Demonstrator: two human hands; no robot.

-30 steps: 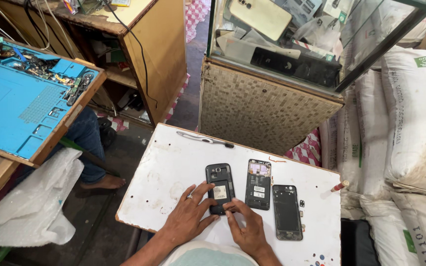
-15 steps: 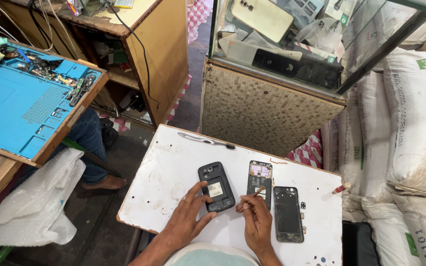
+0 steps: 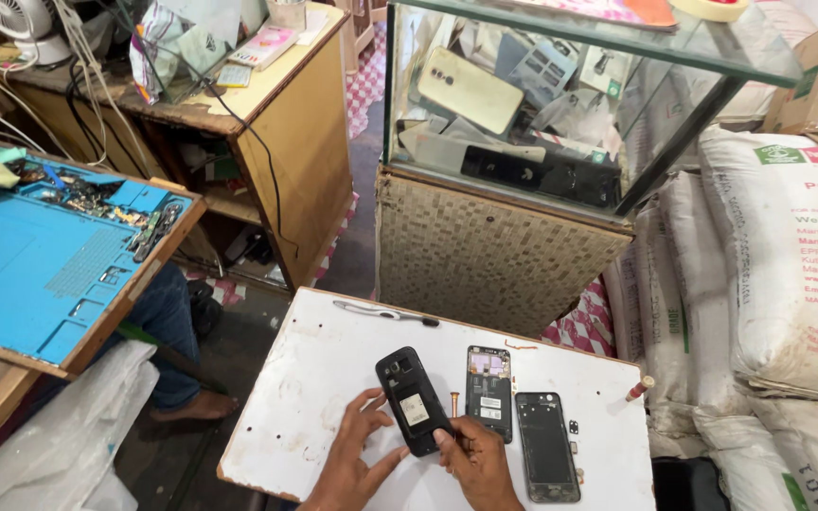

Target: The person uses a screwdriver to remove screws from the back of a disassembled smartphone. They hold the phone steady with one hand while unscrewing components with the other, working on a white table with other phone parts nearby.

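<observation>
Hands [image 3: 357, 468] [image 3: 480, 464] on black phone [image 3: 412, 400]; 2 opened phones [image 3: 489, 391] [image 3: 547, 446] beside.

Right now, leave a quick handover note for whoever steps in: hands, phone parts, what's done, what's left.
Left hand: open fingers resting against the left edge of the black phone body, steadying it on the white board.
Right hand: fingertips on that body's lower end.
Parts: circuit board section lies just right of the body; empty black frame further right; tweezers near the board's far edge.
Done: phone is opened and split into three pieces.
Left: pieces lie apart, not rejoined; small loose bits beside the frame.
</observation>
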